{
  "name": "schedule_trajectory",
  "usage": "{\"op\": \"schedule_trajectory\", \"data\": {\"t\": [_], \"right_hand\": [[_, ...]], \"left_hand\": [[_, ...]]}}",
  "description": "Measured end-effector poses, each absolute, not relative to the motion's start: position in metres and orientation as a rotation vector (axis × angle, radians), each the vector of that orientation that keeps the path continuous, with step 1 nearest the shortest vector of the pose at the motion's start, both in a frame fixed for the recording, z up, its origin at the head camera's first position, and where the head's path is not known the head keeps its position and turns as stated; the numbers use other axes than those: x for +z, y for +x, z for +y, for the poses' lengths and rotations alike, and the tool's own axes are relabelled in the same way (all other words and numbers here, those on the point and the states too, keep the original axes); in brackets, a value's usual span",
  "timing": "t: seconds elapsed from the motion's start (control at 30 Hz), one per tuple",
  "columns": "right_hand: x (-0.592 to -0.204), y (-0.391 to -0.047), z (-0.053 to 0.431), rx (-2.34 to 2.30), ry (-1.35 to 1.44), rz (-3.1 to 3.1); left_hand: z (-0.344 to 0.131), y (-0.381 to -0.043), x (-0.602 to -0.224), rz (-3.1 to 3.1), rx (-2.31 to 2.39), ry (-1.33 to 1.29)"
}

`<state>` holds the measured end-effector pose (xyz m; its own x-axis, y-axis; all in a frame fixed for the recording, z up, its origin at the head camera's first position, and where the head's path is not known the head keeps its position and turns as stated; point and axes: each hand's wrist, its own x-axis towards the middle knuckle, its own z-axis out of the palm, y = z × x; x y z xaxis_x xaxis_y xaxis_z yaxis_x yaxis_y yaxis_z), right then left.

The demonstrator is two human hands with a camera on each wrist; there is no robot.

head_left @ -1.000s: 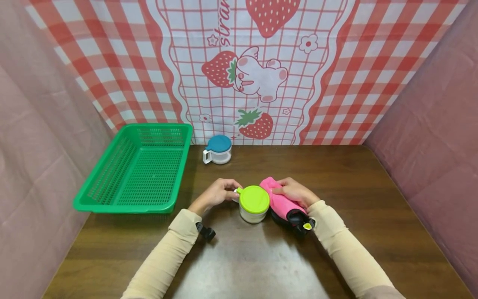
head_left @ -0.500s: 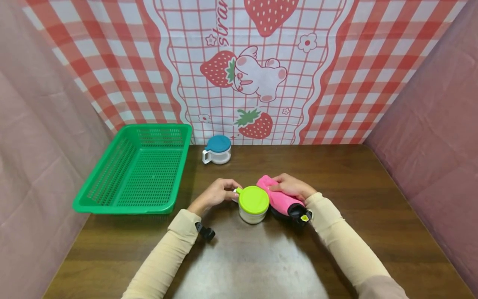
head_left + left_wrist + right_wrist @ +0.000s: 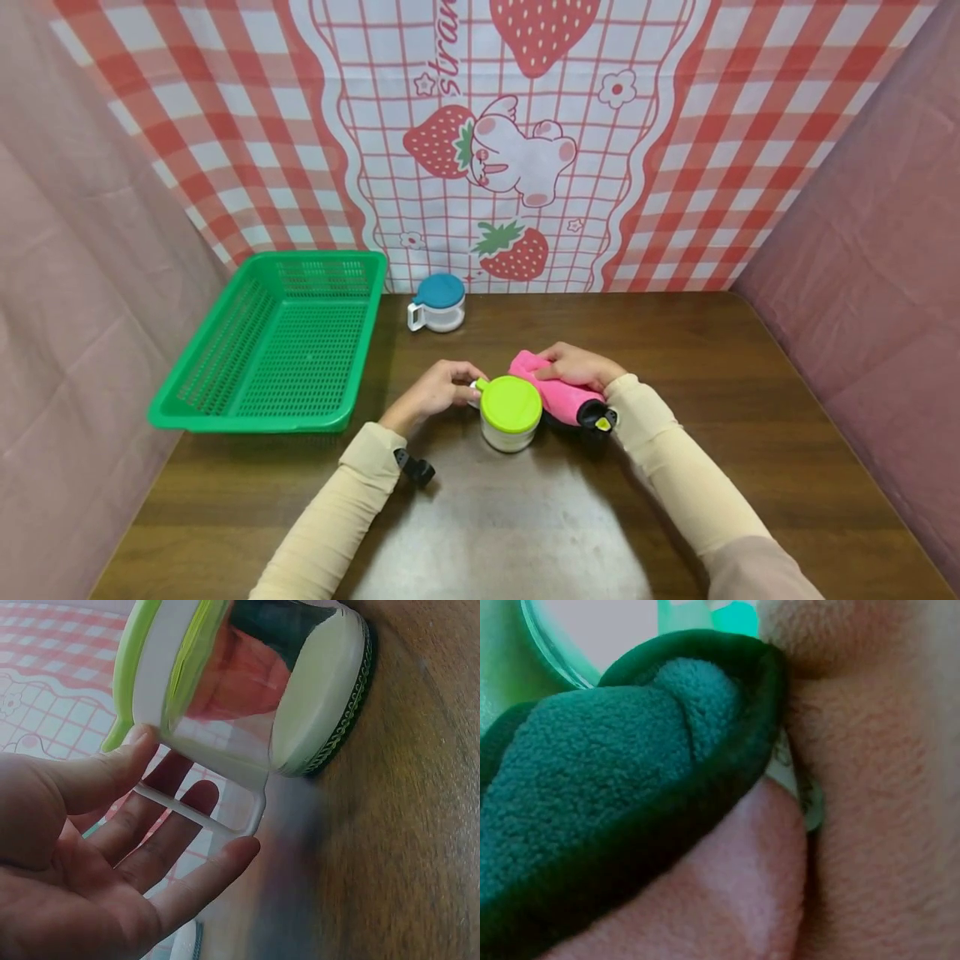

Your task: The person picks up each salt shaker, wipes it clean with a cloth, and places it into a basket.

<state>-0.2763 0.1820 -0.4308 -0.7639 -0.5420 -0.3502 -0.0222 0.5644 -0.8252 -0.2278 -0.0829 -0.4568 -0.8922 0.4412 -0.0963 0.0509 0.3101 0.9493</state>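
Note:
A clear jar with a lime-green lid (image 3: pixel 511 404) stands upright on the brown table, its white handle (image 3: pixel 259 806) pointing left. My left hand (image 3: pixel 441 387) holds that handle; in the left wrist view the thumb lies at its top, with fingers behind its bar. My right hand (image 3: pixel 581 367) grips a bunched pink cloth (image 3: pixel 558 398) with dark trim, close against the jar's right side. Plush cloth (image 3: pixel 600 750) with a dark edge band fills much of the right wrist view. The right fingertips are partly hidden in the folds.
A green perforated plastic basket (image 3: pixel 363 350) stands on the left of the table. Behind the hands, near the patterned backdrop, is a similar jar with a blue lid (image 3: pixel 441 291). Pink curtains (image 3: pixel 847 250) hang at both sides.
My right hand and the pink cloth have shifted a little left and away from me along the jar's far right side. The left hand and the jar stay in place.

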Motion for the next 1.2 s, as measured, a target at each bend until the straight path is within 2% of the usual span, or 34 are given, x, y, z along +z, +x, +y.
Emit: {"op": "schedule_trajectory", "data": {"t": [0.67,1.2], "right_hand": [[-0.433,-0.292,0.168,-1.09,-0.46,2.221],[-0.429,-0.278,0.179,-1.117,-0.337,2.271]], "left_hand": [[-0.08,-0.228,-0.459,2.256,1.606,0.422],[-0.08,-0.226,-0.455,2.201,1.624,0.364]]}}
